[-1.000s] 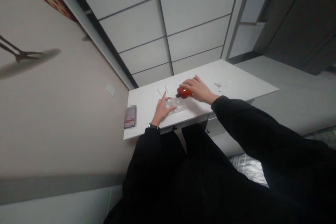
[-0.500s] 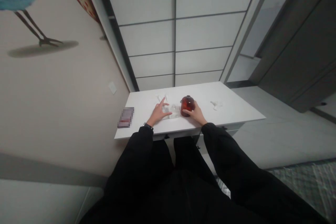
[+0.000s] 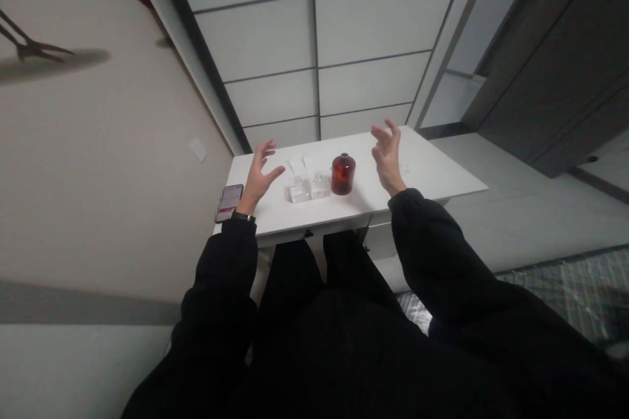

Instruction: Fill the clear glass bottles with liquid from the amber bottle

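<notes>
Both my hands are raised above the white table, holding nothing. My left hand is open, thumb apart from the fingers, to the left of two small clear glass bottles. My right hand is open too, fingers apart, to the right of a brown glass bottle. The brown bottle stands upright without a cap. Close on its left are the clear bottle and the other clear bottle, side by side. Behind them stand or lie two slim whitish pieces, too faint to name.
A phone lies at the left end of the white table. Something small and whitish lies partly behind my right hand. The wall is close on the left, a panelled sliding door behind the table.
My right hand has let go of the brown bottle and moved up to the right. My left hand has drawn away leftward from the clear bottles. The camera view has shifted.
</notes>
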Action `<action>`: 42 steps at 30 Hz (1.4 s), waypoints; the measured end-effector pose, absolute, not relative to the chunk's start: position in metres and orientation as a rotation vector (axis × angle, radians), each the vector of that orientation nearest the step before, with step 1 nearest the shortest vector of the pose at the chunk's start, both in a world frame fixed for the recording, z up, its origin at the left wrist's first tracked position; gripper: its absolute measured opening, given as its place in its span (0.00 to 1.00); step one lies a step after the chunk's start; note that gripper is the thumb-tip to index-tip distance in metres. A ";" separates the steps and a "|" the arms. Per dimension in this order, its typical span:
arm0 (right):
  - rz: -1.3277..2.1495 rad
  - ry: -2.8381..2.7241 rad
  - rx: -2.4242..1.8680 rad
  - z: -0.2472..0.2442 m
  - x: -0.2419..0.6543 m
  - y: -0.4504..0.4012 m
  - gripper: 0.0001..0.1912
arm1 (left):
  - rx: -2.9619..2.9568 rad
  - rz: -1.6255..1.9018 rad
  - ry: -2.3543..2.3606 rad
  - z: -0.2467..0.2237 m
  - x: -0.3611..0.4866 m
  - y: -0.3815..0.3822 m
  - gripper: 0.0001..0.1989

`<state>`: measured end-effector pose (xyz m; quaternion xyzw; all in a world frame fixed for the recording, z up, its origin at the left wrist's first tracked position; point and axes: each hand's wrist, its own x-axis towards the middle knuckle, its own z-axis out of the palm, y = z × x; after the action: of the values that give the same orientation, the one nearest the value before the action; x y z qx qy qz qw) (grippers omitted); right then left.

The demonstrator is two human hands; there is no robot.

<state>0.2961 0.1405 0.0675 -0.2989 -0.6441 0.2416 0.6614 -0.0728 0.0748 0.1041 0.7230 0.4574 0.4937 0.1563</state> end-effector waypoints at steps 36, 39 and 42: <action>0.530 -1.372 -1.141 0.002 0.271 0.232 0.31 | 1.779 1.034 2.018 0.026 -0.074 0.218 0.18; 0.493 -1.410 -1.130 0.008 0.268 0.226 0.31 | 1.712 1.226 1.939 0.058 -0.081 0.192 0.18; 0.516 -1.473 -1.128 0.007 0.266 0.223 0.30 | 1.710 1.342 1.783 0.077 -0.079 0.146 0.22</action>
<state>0.2661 0.2228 0.0074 -0.4807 -0.6279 0.2199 0.5713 -0.0791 0.1456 0.0772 0.5998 0.6257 0.4708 0.1643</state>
